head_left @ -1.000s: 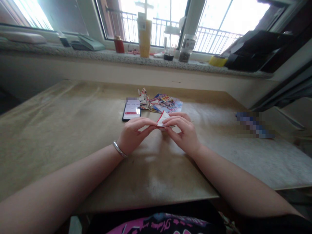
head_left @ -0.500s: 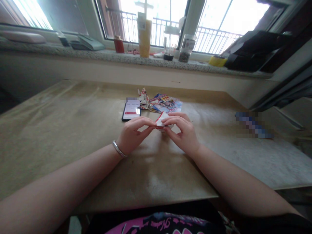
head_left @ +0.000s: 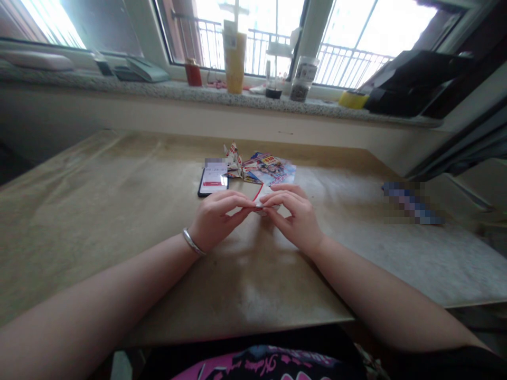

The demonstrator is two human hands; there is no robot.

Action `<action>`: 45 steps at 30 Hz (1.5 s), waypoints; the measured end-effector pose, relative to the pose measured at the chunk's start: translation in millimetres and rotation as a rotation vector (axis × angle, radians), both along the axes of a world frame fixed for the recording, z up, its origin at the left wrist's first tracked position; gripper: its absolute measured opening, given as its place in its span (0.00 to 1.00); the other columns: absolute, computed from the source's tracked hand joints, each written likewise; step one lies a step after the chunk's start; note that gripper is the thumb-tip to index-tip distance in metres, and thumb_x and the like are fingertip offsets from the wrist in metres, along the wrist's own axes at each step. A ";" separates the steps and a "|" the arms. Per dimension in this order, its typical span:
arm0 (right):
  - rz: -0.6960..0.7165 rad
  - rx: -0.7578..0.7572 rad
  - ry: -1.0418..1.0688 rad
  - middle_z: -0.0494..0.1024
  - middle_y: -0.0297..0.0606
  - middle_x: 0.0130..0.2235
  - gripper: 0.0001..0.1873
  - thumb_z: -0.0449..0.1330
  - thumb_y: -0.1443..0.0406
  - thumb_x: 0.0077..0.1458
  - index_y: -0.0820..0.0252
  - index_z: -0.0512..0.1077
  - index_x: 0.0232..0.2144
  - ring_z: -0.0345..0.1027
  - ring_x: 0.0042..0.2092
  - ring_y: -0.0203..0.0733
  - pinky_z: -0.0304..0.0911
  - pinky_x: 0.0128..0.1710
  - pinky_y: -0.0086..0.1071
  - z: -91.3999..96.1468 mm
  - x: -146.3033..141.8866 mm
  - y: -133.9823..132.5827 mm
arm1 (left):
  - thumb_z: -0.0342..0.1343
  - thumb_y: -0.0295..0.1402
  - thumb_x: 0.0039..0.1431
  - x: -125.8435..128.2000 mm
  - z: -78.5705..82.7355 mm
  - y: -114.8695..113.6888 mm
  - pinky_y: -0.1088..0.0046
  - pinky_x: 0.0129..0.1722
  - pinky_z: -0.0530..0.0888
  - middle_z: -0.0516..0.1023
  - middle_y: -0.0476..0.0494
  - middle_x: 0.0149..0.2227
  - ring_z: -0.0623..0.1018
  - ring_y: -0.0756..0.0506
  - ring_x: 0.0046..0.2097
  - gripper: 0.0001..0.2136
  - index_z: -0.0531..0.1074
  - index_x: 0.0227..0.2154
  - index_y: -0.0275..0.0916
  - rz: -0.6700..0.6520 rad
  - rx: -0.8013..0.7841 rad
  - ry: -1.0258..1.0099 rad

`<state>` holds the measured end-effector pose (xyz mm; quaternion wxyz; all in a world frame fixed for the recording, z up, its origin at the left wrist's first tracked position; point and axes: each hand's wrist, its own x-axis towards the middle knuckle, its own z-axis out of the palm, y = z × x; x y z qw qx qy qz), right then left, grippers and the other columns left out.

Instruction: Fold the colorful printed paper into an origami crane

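Note:
Both my hands meet over the middle of the worn table (head_left: 99, 211). My left hand (head_left: 217, 217), with a silver bangle at the wrist, pinches one side of a small folded paper piece (head_left: 260, 196) with a red edge. My right hand (head_left: 295, 216) pinches its other side, fingers curled over it. The paper is mostly hidden between my fingertips and sits low, just above or on the table. Just beyond my hands lie a phone (head_left: 214, 180) with a lit screen, a folded paper figure (head_left: 234, 158) and colourful printed sheets (head_left: 271, 169).
A blurred-out flat object (head_left: 412, 203) lies on the table at right. The stone windowsill (head_left: 158, 91) behind holds a tall yellow bottle (head_left: 235, 58), a red can (head_left: 194, 72), a jar (head_left: 302, 79), a yellow tape roll (head_left: 354, 98) and dark boxes (head_left: 412, 84).
My fingertips have drawn closer together on the paper piece, and less of its white flap shows than one second ago. Nothing else has moved.

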<state>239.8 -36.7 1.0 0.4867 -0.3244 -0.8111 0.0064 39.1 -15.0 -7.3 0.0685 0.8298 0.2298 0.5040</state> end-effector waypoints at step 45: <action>0.003 -0.004 -0.065 0.80 0.34 0.34 0.03 0.59 0.67 0.55 0.53 0.72 0.31 0.70 0.45 0.42 0.67 0.47 0.40 0.8 -1.6 -3.6 | 0.57 0.30 0.57 2.1 2.0 -1.6 0.71 0.37 0.71 0.79 0.47 0.32 0.77 0.49 0.34 0.03 0.70 0.28 0.39 0.109 0.125 0.224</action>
